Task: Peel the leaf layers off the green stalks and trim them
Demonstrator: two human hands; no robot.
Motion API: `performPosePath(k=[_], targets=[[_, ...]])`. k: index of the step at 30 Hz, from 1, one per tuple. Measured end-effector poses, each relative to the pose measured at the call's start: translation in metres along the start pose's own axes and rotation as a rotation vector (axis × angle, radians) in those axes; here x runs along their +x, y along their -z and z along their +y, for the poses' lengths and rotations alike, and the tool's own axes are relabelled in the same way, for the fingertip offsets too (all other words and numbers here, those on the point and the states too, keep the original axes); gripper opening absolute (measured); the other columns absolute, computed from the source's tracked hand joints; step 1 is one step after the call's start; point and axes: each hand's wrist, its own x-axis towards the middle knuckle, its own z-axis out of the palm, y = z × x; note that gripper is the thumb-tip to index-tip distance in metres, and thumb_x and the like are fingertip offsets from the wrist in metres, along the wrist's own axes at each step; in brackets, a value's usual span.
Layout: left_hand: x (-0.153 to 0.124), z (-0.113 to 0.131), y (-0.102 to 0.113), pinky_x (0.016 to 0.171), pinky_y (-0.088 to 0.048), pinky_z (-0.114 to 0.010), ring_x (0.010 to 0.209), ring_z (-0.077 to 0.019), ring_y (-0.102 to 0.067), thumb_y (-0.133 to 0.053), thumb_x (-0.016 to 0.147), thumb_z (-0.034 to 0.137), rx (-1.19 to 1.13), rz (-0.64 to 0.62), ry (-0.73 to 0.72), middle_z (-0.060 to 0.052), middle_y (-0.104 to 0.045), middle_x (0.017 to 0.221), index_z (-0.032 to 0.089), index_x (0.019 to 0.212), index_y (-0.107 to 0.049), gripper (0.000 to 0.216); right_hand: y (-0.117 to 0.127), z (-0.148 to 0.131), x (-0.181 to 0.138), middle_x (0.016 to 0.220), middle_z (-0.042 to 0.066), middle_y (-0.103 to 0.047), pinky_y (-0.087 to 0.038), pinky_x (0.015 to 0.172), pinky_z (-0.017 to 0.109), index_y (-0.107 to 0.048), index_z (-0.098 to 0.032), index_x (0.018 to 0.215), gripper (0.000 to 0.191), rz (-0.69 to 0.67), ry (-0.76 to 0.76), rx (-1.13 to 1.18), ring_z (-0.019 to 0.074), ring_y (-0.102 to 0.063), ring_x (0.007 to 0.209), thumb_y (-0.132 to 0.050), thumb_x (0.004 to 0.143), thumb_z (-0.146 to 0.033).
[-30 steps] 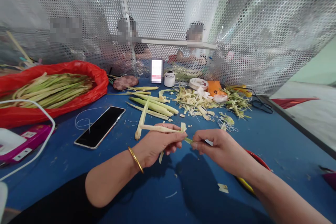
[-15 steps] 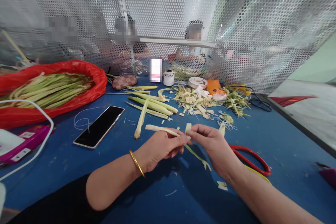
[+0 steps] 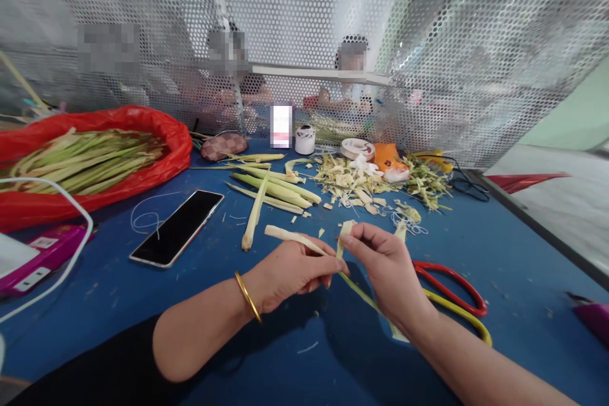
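Observation:
My left hand, with a gold bangle on its wrist, is closed around a pale lemongrass stalk that points left and away over the blue table. My right hand pinches a strip of the stalk's outer leaf, which bends up between the two hands. A thin green strip hangs down under my right wrist. The hands nearly touch above the table's middle.
A red bag of green stalks lies at the left. A black phone, trimmed stalks and a heap of peelings lie ahead. Red and yellow scissors rest by my right arm. Other people sit behind the perforated metal screen.
My right hand has moved left and up to meet the left hand, and a strip of leaf has peeled away from the stalk. The scissors under my right arm have come into view.

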Motion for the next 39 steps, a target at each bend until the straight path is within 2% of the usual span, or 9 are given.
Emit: performPosePath(k=[9, 12, 14, 17, 19, 21, 26, 31, 39], targets=[[0.001, -0.001, 0.003, 0.039, -0.020, -0.019, 0.042, -0.0036, -0.035, -0.070, 0.072, 0.040, -0.054, -0.021, 0.030, 0.003, -0.053, 0.057, 0.013, 0.080, -0.070, 0.028, 0.008, -0.001, 0.007, 0.058, -0.003, -0.049, -0.033, 0.056, 0.026, -0.052, -0.019, 0.060, 0.032, -0.021, 0.055, -0.258, 0.0126, -0.043, 0.059, -0.059, 0.082, -0.042], [0.002, -0.001, 0.006, 0.039, -0.020, -0.018, 0.044, -0.0032, -0.034, -0.069, 0.074, 0.034, -0.128, -0.117, 0.038, 0.004, -0.050, 0.060, 0.013, 0.092, -0.072, 0.028, 0.019, -0.009, 0.014, 0.060, 0.000, -0.054, -0.036, 0.059, 0.028, -0.055, -0.019, 0.060, 0.038, 0.060, 0.195, -0.509, 0.0148, -0.048, 0.062, -0.052, 0.088, -0.044], [0.002, -0.001, 0.007, 0.039, -0.020, -0.018, 0.045, -0.0034, -0.034, -0.069, 0.073, 0.028, -0.142, -0.161, 0.052, 0.004, -0.049, 0.060, 0.013, 0.095, -0.071, 0.027, 0.024, -0.015, 0.015, 0.070, 0.002, -0.060, -0.039, 0.064, 0.029, -0.061, -0.019, 0.067, 0.030, 0.118, 0.338, -0.617, 0.0167, -0.053, 0.069, -0.054, 0.088, -0.040], [0.001, -0.001, 0.005, 0.039, -0.021, -0.018, 0.046, -0.0039, -0.036, -0.067, 0.073, 0.027, -0.122, -0.181, 0.060, 0.003, -0.052, 0.063, 0.013, 0.089, -0.070, 0.021, 0.023, -0.021, 0.013, 0.089, 0.005, -0.065, -0.044, 0.076, 0.033, -0.068, -0.022, 0.083, 0.016, -0.001, 0.438, -0.604, 0.0203, -0.059, 0.087, -0.058, 0.086, -0.034], [0.001, -0.002, 0.003, 0.039, -0.020, -0.019, 0.045, -0.0039, -0.035, -0.065, 0.073, 0.027, -0.096, -0.187, 0.062, 0.002, -0.053, 0.062, 0.013, 0.077, -0.067, 0.015, 0.018, -0.021, 0.009, 0.092, 0.005, -0.067, -0.046, 0.078, 0.033, -0.069, -0.023, 0.082, 0.013, -0.164, 0.354, -0.526, 0.0208, -0.061, 0.089, -0.061, 0.083, -0.033], [0.001, -0.003, -0.001, 0.040, -0.019, -0.020, 0.041, -0.0040, -0.033, -0.063, 0.074, 0.029, -0.046, -0.171, 0.055, 0.004, -0.048, 0.053, 0.013, 0.064, -0.062, 0.018, 0.013, -0.020, 0.005, 0.087, 0.004, -0.067, -0.048, 0.071, 0.031, -0.068, -0.022, 0.078, 0.012, -0.282, 0.194, -0.422, 0.0191, -0.063, 0.081, -0.064, 0.080, -0.032], [-0.002, -0.006, -0.010, 0.041, -0.019, -0.023, 0.037, -0.0046, -0.028, -0.058, 0.078, 0.040, 0.037, -0.102, 0.010, 0.004, -0.045, 0.046, 0.015, 0.057, -0.058, 0.033, 0.007, -0.018, 0.000, 0.062, -0.003, -0.055, -0.038, 0.045, 0.022, -0.060, -0.018, 0.075, 0.018, -0.316, -0.172, -0.141, 0.0092, -0.049, 0.049, -0.067, 0.076, -0.035], [-0.004, -0.007, -0.011, 0.043, -0.023, -0.022, 0.038, -0.0062, -0.031, -0.055, 0.081, 0.041, 0.127, -0.098, -0.022, 0.004, -0.041, 0.042, 0.015, 0.053, -0.057, 0.039, 0.004, -0.018, -0.001, 0.055, -0.007, -0.044, -0.032, 0.042, 0.020, -0.055, -0.018, 0.070, 0.019, -0.238, -0.146, -0.077, 0.0066, -0.037, 0.046, -0.065, 0.076, -0.034], [-0.007, -0.007, -0.012, 0.042, -0.024, -0.021, 0.038, -0.0066, -0.035, -0.054, 0.083, 0.038, 0.253, -0.130, 0.007, 0.005, -0.041, 0.040, 0.016, 0.055, -0.058, 0.036, -0.002, -0.018, -0.006, 0.062, -0.004, -0.048, -0.030, 0.044, 0.021, -0.055, -0.018, 0.068, 0.016, -0.175, -0.072, -0.156, 0.0075, -0.036, 0.051, -0.061, 0.077, -0.030]])
